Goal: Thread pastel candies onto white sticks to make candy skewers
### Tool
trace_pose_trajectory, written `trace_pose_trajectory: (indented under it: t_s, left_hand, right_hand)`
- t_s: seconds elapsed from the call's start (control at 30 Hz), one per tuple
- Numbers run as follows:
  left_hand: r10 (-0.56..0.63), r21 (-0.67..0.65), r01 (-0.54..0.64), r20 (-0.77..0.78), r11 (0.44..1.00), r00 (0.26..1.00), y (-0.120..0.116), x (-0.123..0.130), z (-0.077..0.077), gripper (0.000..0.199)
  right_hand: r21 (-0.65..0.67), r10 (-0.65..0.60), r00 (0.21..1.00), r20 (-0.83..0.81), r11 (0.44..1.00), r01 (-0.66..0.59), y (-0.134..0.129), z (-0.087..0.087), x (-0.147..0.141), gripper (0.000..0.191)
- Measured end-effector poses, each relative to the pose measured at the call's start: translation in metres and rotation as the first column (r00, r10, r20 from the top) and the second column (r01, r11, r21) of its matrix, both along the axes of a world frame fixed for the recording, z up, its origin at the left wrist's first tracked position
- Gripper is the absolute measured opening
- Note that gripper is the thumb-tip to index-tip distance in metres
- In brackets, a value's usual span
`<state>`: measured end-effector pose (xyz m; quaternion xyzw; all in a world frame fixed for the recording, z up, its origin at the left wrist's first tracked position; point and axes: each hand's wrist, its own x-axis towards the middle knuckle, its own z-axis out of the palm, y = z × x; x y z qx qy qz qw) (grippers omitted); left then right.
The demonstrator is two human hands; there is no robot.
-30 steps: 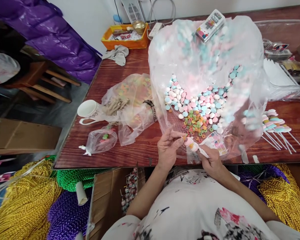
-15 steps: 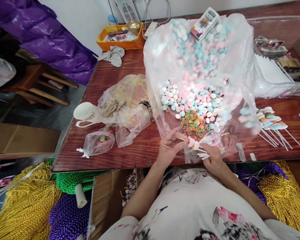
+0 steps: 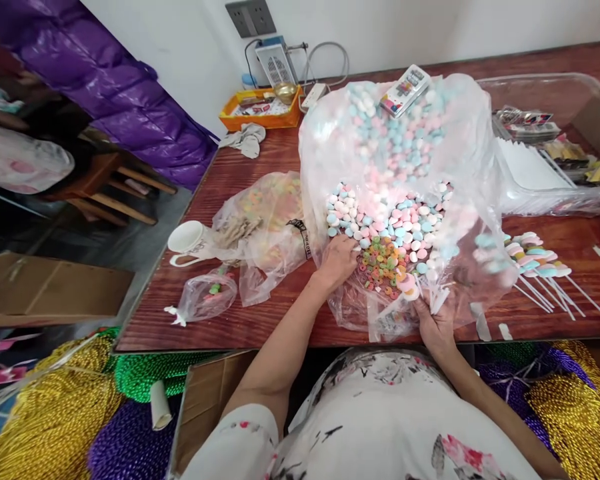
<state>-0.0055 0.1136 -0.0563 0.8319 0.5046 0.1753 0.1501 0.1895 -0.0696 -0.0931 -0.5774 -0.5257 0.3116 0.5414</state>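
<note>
My left hand (image 3: pixel 338 261) is at the left edge of the candy pile, fingers curled down by the pink, white and blue candies (image 3: pixel 414 217); what the fingertips pinch, if anything, is hidden. Just right of it lie small orange and green candy rings (image 3: pixel 380 261). Lower right, my right hand (image 3: pixel 436 325) is closed around several white sticks (image 3: pixel 439 299). A candy skewer (image 3: pixel 407 285) with pink and pale pieces juts out leftward from that hand. Under both hands spreads a large clear plastic bag (image 3: pixel 325 153), its upper part full of pastel candies.
Finished candy skewers (image 3: pixel 540 257) lie at the right. A clear plastic bin (image 3: pixel 540 200) stands behind them. Leftward are a bag of candy rings (image 3: pixel 267 207), a white mug (image 3: pixel 186 239) and a small knotted bag (image 3: pixel 207 297). A small box (image 3: pixel 405 90) rests on the big bag.
My left hand has let go of the skewer and moved up and left to the candies. My right hand keeps the skewer and sticks, now slightly farther right. The view has shifted.
</note>
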Motion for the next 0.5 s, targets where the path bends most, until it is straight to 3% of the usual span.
trace_pose_trajectory:
  t_s: [0.17,0.33,0.5]
  left_hand:
    - [0.099,-0.092,-0.079,0.238,0.993,0.966,0.019,-0.01,0.008,0.025]
    - [0.022,-0.173,0.001,0.131,0.985,0.991,0.046,0.002,0.01,0.023]
    - [-0.034,-0.095,0.04,0.066,0.995,0.997,0.037,0.009,0.001,0.025]
  right_hand:
    - [-0.029,0.022,0.999,-0.04,0.999,-0.023,0.001,0.001,-0.001,0.029]
    - [-0.024,-0.017,0.998,-0.058,1.0,0.015,0.003,-0.001,-0.001,0.024]
    - [-0.02,0.018,0.999,-0.051,1.0,-0.02,0.003,0.002,-0.001,0.026]
